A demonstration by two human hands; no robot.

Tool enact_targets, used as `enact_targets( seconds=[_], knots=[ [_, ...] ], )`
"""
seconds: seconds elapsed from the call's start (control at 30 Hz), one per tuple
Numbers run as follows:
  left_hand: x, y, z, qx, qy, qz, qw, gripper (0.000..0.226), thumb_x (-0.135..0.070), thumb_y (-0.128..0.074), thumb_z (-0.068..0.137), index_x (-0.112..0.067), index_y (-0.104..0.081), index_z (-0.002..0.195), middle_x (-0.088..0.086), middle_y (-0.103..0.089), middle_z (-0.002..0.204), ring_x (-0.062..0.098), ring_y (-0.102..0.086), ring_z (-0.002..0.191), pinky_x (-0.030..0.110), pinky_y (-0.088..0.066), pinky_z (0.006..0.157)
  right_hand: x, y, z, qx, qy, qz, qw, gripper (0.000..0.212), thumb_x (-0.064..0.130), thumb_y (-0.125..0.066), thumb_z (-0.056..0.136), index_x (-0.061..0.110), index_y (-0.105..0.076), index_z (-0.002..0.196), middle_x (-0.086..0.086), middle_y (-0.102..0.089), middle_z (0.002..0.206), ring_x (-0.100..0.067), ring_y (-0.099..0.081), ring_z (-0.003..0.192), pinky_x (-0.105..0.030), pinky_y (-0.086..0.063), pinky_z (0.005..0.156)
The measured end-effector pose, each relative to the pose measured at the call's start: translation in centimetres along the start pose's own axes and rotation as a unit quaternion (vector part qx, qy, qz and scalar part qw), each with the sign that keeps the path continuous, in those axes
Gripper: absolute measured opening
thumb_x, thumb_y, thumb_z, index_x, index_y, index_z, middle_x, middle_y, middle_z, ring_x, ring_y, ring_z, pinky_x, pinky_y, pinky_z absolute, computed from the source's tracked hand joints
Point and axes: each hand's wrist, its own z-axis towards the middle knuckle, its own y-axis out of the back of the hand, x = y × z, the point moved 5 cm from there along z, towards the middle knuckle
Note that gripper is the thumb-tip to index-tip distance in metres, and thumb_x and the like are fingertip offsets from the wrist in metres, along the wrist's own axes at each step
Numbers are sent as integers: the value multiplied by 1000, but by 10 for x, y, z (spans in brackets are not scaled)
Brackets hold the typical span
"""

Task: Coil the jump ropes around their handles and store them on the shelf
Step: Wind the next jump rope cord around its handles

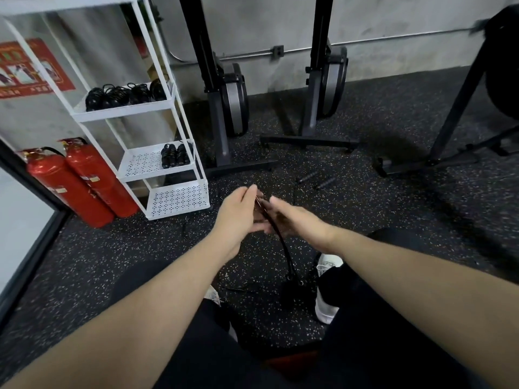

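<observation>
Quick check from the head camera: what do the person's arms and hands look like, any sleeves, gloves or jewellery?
Both forearms are bare right up to the bottom edge of the frame, with no sleeves in sight. The left hand and right hand wear no gloves. No watch, wristband or ring shows, though the fingers are blurred, so a thin ring could be missed.

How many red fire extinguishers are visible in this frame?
2. One fire extinguisher leans at the far left by the glass panel; the second fire extinguisher leans beside it, next to the white shelf. None appears hidden.
</observation>
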Motion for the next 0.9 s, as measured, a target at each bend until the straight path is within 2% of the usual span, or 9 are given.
enact_targets(
  seconds=[0.1,0.17,0.23,0.3,0.53,0.67,0.77,0.87,0.9],
  knots=[
    [-12,-1,4,0,2,-84,996,27,-32,-44,110,-10,-60,108,8,-76,94,25,-77,86,35,-64,74,-24,-3,-4,-5,-9,-125,992,49,64,-56,93,20,-74,101,3,-78,101,-11,-70,100,-38,-44,107],
    [-17,-5,7,8,1,-116,993,26,-32,-44,110,-11,-60,107,9,-77,95,27,-77,90,39,-64,77,-34,0,-4,-59,-25,-128,990,49,58,-50,100,18,-69,78,0,-76,81,-16,-70,83,-42,-50,96],
    [-15,-9,7,9,8,-134,991,27,-34,-45,109,-12,-62,109,10,-77,100,28,-77,94,41,-64,81,-33,4,-5,-126,-24,-65,990,50,53,-44,104,19,-54,69,3,-63,63,-19,-59,66,-43,-50,82],
    [-10,-12,7,10,15,-130,991,30,-39,-48,108,-14,-64,114,7,-78,104,25,-76,97,41,-63,82,-23,7,-6,-169,-6,4,986,46,48,-43,106,20,-45,70,7,-47,57,-15,-44,57,-37,-39,69],
    [28,-22,-3,53,10,61,997,33,-62,-57,96,-37,-62,116,-12,-71,119,10,-64,117,43,-45,110,10,2,-1,-162,6,262,951,45,39,-50,105,21,-41,65,6,-30,54,-13,-25,50,-30,-24,55],
    [52,-30,-17,150,13,117,982,38,-62,-67,89,-42,-55,119,-12,-69,120,7,-64,115,26,-47,100,19,4,-2,-160,-9,440,884,52,44,-50,104,25,-32,59,7,-22,57,-12,-18,51,-27,-21,51],
    [70,-31,-20,165,50,108,979,59,-68,-75,71,-45,-57,122,-12,-70,121,6,-64,116,29,-46,106,22,8,-2,-144,-1,556,819,54,45,-47,105,25,-26,59,8,-13,59,-12,-8,55,-26,-11,49],
    [79,-32,-18,178,77,116,974,39,-50,-78,82,-38,-65,117,-5,-74,114,16,-66,113,34,-46,106,21,9,-1,-119,5,633,765,53,44,-46,105,25,-28,58,9,-13,59,-11,-7,54,-25,-11,47],
    [81,-33,-18,182,78,117,973,42,-51,-79,79,-38,-66,117,-5,-74,113,18,-66,114,38,-45,109,19,10,-1,-115,9,653,749,53,44,-45,105,25,-28,59,9,-13,58,-10,-8,52,-24,-12,46]
  ],
)
